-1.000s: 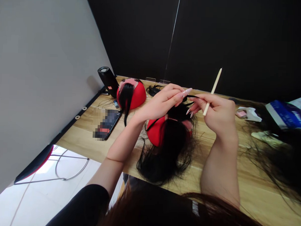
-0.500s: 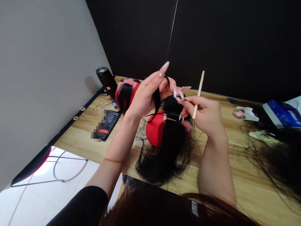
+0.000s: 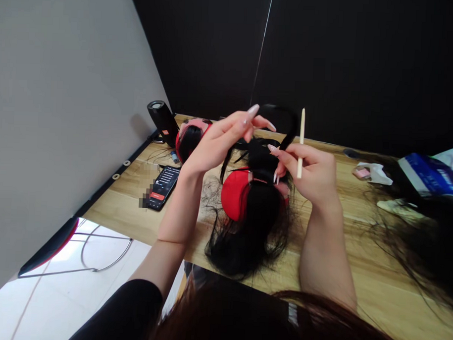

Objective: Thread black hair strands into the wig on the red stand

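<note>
A strand of black hair [image 3: 292, 123] arches between my two hands above the table. My left hand [image 3: 227, 138] has its fingers closed on one end of the strand. In my right hand [image 3: 310, 170] are the other end, pinched at the fingertips, and a thin pale stick [image 3: 302, 138] that stands nearly upright. Below them lies a red head form [image 3: 233, 195] with black hair [image 3: 262, 206] spread over it and toward the table's near edge. Another red and pink head form [image 3: 196, 123] with black hair is behind my left wrist.
On the wooden table [image 3: 121, 206] a black cylindrical speaker [image 3: 163, 122] stands at the back left, near a phone [image 3: 164, 185]. At the right are a blue package [image 3: 430, 172], white tissue [image 3: 380, 174] and more black hair [image 3: 435, 242]. A chair's metal frame [image 3: 107, 270] is at lower left.
My hands have moved apart, and the hair strand now forms a wide arch between them. The pale stick has turned more upright.
</note>
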The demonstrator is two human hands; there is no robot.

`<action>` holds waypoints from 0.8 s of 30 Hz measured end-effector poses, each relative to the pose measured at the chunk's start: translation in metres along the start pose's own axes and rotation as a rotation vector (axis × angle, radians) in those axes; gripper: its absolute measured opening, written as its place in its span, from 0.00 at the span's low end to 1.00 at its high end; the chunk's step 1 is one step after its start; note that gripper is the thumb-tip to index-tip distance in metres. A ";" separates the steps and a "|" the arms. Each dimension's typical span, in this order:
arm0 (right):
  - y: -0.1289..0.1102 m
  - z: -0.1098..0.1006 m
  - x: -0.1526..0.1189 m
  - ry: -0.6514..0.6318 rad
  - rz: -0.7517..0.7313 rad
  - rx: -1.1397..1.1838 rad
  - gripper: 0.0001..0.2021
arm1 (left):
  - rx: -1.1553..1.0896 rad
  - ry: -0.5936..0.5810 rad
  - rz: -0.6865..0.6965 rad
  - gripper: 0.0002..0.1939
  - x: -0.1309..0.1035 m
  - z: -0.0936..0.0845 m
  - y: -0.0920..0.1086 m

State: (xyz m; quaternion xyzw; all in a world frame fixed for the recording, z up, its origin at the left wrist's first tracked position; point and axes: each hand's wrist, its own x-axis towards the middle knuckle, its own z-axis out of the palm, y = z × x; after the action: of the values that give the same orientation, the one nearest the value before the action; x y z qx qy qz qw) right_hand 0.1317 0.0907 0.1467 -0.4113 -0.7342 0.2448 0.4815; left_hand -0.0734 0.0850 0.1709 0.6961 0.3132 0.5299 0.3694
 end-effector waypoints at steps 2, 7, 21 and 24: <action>0.003 -0.001 0.001 0.059 0.005 0.014 0.11 | 0.085 -0.138 -0.042 0.23 -0.001 0.002 0.003; 0.011 -0.004 0.002 0.126 -0.012 0.006 0.05 | 0.014 -0.243 -0.183 0.23 -0.003 0.014 0.008; 0.010 -0.012 0.003 0.207 -0.004 0.010 0.06 | 0.364 -0.319 -0.078 0.22 -0.006 0.025 0.014; 0.012 -0.013 0.004 0.220 0.003 0.014 0.05 | 0.378 -0.269 -0.041 0.23 -0.005 0.022 0.011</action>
State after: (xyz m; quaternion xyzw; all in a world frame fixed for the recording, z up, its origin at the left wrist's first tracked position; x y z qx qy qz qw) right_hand 0.1474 0.0998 0.1454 -0.4334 -0.6745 0.2039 0.5618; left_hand -0.0525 0.0710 0.1736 0.8110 0.3688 0.3565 0.2814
